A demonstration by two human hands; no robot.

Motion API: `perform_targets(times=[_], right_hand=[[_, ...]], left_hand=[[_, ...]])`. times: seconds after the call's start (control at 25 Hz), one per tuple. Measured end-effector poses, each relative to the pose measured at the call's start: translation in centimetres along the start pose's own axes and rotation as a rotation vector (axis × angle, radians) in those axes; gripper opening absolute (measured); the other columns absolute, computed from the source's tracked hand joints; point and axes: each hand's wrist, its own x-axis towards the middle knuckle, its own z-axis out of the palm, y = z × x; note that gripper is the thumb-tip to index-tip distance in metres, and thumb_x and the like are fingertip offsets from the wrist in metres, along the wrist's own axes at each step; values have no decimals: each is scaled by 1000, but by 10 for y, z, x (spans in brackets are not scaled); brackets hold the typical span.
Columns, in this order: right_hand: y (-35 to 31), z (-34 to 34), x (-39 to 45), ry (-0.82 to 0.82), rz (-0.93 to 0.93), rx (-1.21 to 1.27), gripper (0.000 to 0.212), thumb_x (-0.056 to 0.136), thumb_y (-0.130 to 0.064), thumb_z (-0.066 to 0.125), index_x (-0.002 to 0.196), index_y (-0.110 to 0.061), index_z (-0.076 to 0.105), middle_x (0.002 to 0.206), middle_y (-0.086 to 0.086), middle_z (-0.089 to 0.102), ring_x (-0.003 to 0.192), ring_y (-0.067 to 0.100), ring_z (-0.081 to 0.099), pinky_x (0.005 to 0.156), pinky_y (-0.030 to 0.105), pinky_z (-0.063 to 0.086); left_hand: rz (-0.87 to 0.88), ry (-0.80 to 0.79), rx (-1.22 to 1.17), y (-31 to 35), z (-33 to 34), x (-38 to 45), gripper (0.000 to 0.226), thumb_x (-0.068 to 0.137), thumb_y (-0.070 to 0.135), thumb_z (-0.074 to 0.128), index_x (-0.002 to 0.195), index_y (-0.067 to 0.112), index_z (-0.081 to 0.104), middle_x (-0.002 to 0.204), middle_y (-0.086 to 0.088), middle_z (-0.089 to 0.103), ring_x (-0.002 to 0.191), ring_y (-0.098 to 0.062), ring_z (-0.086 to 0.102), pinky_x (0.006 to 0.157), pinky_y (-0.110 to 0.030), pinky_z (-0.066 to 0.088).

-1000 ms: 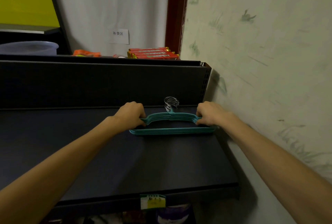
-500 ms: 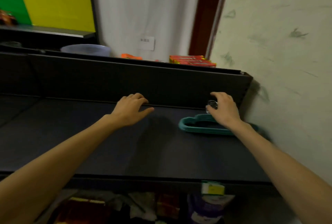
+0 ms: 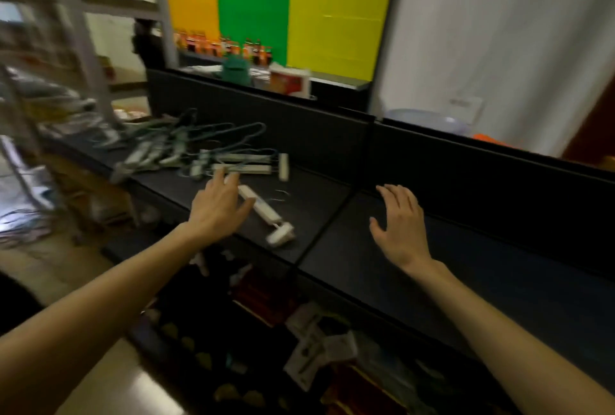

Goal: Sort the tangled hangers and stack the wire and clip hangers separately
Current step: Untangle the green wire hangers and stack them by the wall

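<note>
Several hangers lie in a tangled heap (image 3: 186, 151) at the far left of the dark shelf (image 3: 332, 241), thin teal wire ones mixed with pale clip ones, their outlines blurred so a count is not possible. Toward the right edge of the heap two pale clip hangers (image 3: 248, 163) lie one behind the other, running left to right. Nearer the front edge a single clip hanger (image 3: 263, 211) lies apart from the rest, its long axis slanting from back-left to front-right, with one clip (image 3: 281, 234) at the front end close to the shelf lip.

The left hand (image 3: 218, 208) is spread with straight fingers and grips nothing; its thumb lies against or just over the back part of that lone clip hanger, though contact cannot be told for sure. The right hand (image 3: 401, 228) hovers further right, past the seam between shelf sections, fingers relaxed and empty, well apart from every hanger.

So the work lies to the left of both hands, and the left hand is plainly nearer; it would likely take the lone clip hanger across its long bar
</note>
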Motion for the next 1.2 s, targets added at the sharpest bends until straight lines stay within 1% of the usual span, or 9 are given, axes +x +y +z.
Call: perform_targets(times=[0.12,0.28,0.52,0.72,0.8,0.92,1.04,1.12,1.2], right_hand=[[-84,52,44,-81,-71,68,66,91,-26,69,150,-15,41,153,6,41,148,25,28,121,42,25],[-170,113,113,-104,-188,106,62,91,-27,67,148,-16,44,148,4,45,143,22,34,119,41,32],[-274,197,241,-57,-226,212,59,91,-27,69,145,-15,47,144,5,50,137,22,41,116,38,35],[-351,242,317,-205,-205,276,56,94,-33,66,145,-19,47,145,2,51,139,20,41,112,35,37],[-383,254,339,-285,-145,343,53,96,-41,63,144,-21,50,142,0,56,134,18,48,105,30,42],[-428,276,364,-447,12,271,67,91,-60,59,145,-22,47,134,0,60,118,20,60,93,34,51],[-458,301,372,-544,193,162,73,88,-63,62,143,-18,48,125,3,63,105,21,63,86,38,56],[-470,310,370,-530,300,157,62,87,-59,64,130,-14,59,113,4,67,98,22,66,81,38,57],[-481,318,365,-455,377,162,44,89,-51,64,112,-13,67,92,3,69,82,21,67,67,34,54]], left_hand=[[-124,-27,-1,-109,-19,14,66,98,56,49,146,13,37,150,-12,33,131,-38,45,95,-50,47],[-142,-8,52,-211,-16,44,62,97,55,52,143,14,44,151,-13,36,132,-37,46,98,-49,47],[70,163,123,-317,-15,162,51,96,45,57,135,13,51,144,-12,45,124,-37,53,97,-51,47],[194,84,12,-380,-31,259,62,94,57,53,140,15,50,145,-4,45,124,-27,53,92,-43,48],[185,-2,-105,-403,-27,280,57,98,58,45,138,18,51,141,-2,48,119,-25,56,87,-39,47],[167,-62,-158,-442,-18,315,45,101,52,42,130,20,56,130,-4,55,111,-24,59,80,-35,43],[183,-164,-220,-466,-7,349,50,95,68,41,111,25,62,105,2,63,90,-18,62,70,-34,46],[176,-299,-278,-464,1,364,56,89,77,42,102,26,61,93,2,64,79,-14,62,65,-33,48],[157,-399,-290,-459,9,376,59,85,79,48,102,24,58,90,3,62,77,-15,60,64,-33,47]])
